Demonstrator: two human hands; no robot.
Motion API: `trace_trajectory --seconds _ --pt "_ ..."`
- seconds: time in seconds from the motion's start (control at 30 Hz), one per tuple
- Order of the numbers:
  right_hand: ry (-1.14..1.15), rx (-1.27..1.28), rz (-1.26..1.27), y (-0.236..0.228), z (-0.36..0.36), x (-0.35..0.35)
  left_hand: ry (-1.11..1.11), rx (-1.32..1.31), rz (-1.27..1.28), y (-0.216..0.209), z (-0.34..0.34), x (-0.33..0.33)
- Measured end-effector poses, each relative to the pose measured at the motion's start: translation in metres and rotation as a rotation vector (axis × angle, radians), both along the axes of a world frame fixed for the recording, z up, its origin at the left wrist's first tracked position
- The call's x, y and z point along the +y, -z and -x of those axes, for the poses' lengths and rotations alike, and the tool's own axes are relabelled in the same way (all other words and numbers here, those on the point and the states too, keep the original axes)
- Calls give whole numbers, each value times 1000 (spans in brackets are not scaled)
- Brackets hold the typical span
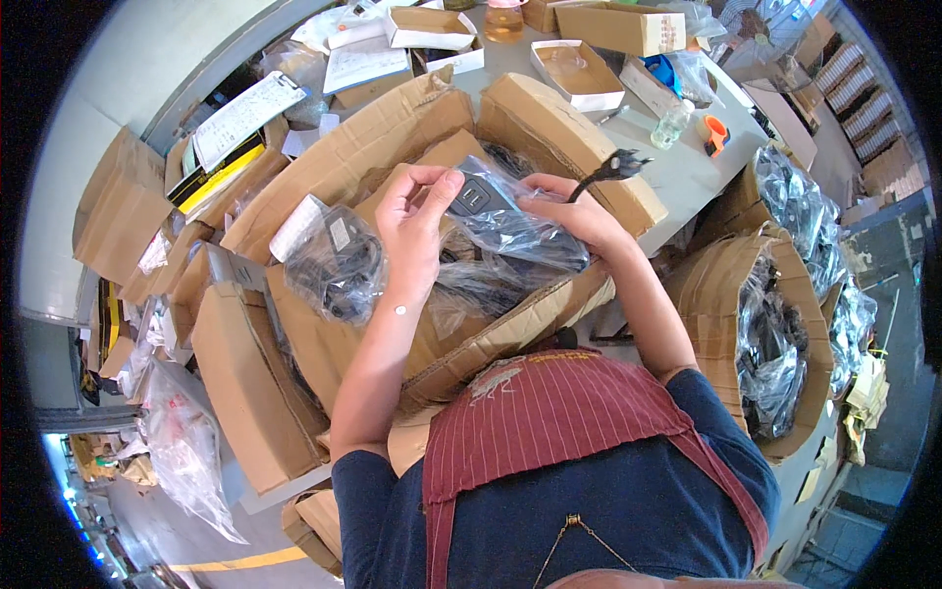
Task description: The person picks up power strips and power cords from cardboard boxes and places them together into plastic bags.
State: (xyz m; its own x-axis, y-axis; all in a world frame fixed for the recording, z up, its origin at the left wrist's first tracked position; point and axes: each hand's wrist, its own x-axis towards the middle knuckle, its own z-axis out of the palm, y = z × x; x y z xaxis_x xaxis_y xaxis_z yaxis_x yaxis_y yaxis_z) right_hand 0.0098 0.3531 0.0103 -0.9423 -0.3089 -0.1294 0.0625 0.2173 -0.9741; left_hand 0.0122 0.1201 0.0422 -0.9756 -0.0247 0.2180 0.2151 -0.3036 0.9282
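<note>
While, in the head view, the left hand pinches the left end of a black rectangular plastic unit with two slots, thumb on its face, the right hand grips the right side of the loose clear plastic bag around it, fingertips partly hidden. Unit sits above the open brown cardboard box; the two-handed hold probably steadies it and gathers the slippery bag. Black moulded plug juts far-right past the right hand, likely propped by its stiff-looking cord. Box flaps spread outward, presumably for reach. Inside, left: clear bag of black parts.
</note>
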Motion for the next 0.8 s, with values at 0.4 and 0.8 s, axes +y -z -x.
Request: trace_trajectory --seconds 0.4,0.8 --pt "-345 -129 -59 -9 -1 -9 -24 -31 -104 13 8 -2" --pt "-517 -308 243 -14 -3 1 420 -336 86 9 -7 16"
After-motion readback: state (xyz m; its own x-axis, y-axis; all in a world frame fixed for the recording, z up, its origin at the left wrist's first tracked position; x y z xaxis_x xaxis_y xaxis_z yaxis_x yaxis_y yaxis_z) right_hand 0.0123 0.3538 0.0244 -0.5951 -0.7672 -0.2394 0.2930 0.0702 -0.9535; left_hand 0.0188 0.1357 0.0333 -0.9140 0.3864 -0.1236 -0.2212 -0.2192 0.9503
